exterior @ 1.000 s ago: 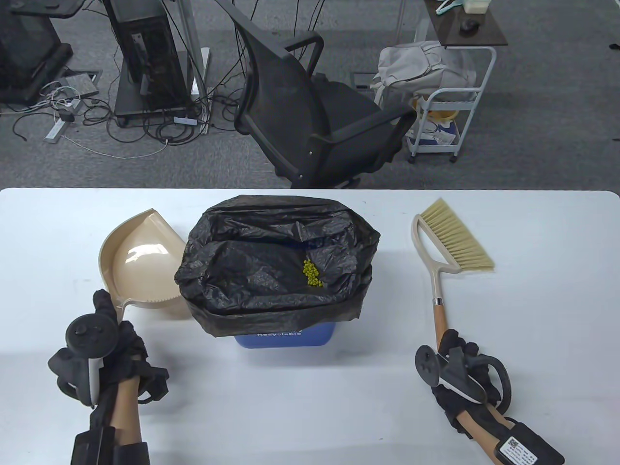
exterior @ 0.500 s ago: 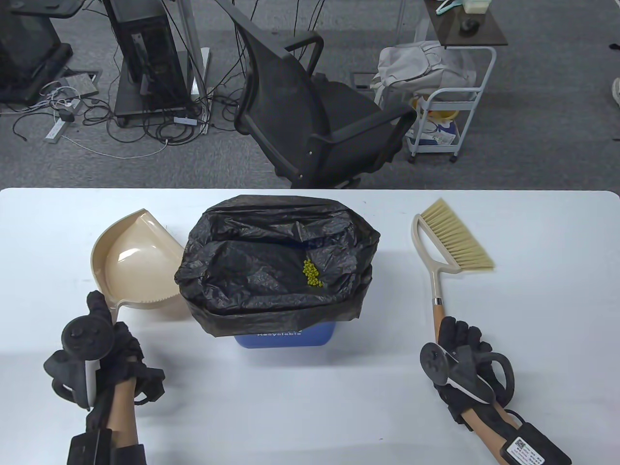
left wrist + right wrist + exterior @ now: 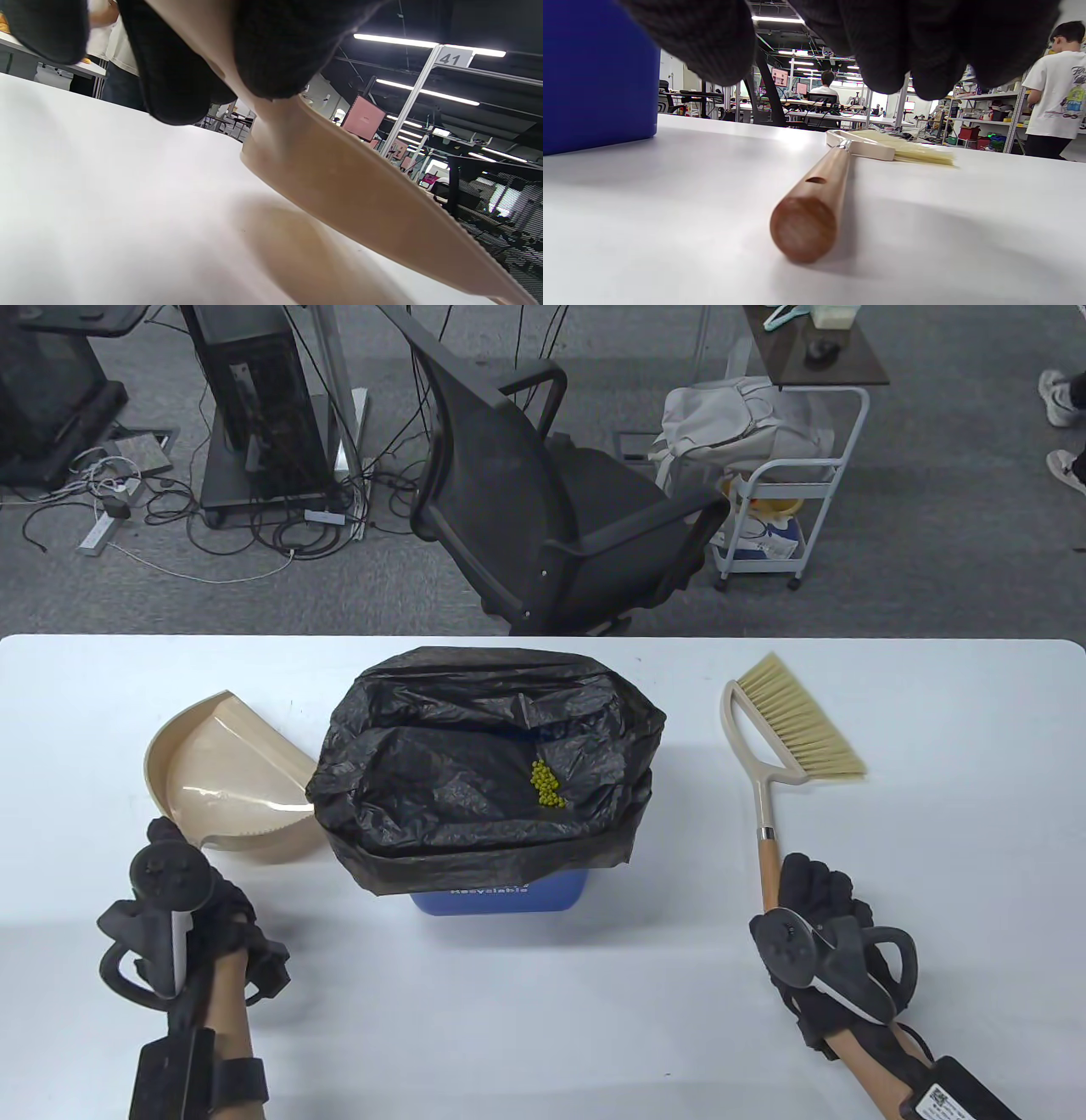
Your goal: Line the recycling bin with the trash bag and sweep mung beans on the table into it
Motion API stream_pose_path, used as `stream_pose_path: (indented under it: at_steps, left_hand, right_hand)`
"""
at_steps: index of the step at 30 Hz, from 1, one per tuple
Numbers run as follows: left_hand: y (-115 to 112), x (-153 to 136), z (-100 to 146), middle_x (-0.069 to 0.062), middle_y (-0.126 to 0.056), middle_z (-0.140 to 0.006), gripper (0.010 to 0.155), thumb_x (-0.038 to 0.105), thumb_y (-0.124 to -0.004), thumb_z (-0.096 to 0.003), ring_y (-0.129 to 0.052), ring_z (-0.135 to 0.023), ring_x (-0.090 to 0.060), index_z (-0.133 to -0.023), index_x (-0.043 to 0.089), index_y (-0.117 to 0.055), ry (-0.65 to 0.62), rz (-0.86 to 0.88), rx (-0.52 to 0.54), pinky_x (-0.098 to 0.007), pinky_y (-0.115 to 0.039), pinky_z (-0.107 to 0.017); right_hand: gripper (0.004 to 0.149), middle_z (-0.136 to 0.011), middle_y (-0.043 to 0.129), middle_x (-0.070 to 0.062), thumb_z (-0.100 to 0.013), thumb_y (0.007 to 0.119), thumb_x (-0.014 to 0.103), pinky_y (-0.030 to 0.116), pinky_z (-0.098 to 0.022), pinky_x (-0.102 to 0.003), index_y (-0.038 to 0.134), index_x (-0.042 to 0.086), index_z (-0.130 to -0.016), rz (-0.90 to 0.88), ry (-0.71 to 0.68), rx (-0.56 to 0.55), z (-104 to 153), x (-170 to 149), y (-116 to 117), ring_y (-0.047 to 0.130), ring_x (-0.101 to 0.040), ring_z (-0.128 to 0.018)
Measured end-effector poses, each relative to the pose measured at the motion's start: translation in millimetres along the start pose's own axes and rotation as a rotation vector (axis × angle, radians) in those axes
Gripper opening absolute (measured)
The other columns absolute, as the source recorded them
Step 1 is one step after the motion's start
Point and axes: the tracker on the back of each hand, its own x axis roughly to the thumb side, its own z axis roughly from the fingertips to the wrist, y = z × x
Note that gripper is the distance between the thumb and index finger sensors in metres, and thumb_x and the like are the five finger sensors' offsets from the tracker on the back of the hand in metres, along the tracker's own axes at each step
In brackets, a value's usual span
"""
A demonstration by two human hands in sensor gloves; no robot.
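Observation:
The blue recycling bin (image 3: pixel 501 892) stands mid-table, lined with a black trash bag (image 3: pixel 441 729). A small heap of mung beans (image 3: pixel 547 785) lies inside the bag. My left hand (image 3: pixel 174 857) grips the handle of the beige dustpan (image 3: pixel 225 768), left of the bin. In the left wrist view the dustpan (image 3: pixel 360 190) is tilted, its far edge off the table. The brush (image 3: pixel 793 725) lies flat on the right. My right hand (image 3: pixel 814 891) is beside the handle's near end and holds nothing. The brush handle (image 3: pixel 818 190) lies free under my fingers (image 3: pixel 882 42).
The white table (image 3: pixel 543 1010) ends just beyond the bin. A black office chair (image 3: pixel 551 500) and a white cart (image 3: pixel 780 517) stand on the floor behind it. A person in a white shirt (image 3: pixel 1052 93) stands far off to the right.
My left hand has drawn the dustpan to the left, away from the bin, and tilted it. My right hand has let go of the brush handle and slid back to the right.

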Motion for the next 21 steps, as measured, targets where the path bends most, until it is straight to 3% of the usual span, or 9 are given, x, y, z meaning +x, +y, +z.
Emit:
stream_pose_path:
  at_steps: [21]
  left_hand:
    - [-20,-10,-10,-0.025,-0.081,-0.102,0.07,0.014,-0.087,-0.0472,-0.098,-0.078,-0.05,-0.112,0.012,-0.06,0.067,-0.112,0.002,-0.084,-0.062,-0.059]
  right_hand:
    - [0.082,-0.096,0.072,-0.041,-0.05,0.073,0.041,0.071,-0.055,-0.07,0.054,-0.015,-0.106,-0.022,-0.017,-0.003,3,1,-3,0.077,-0.063,-0.086]
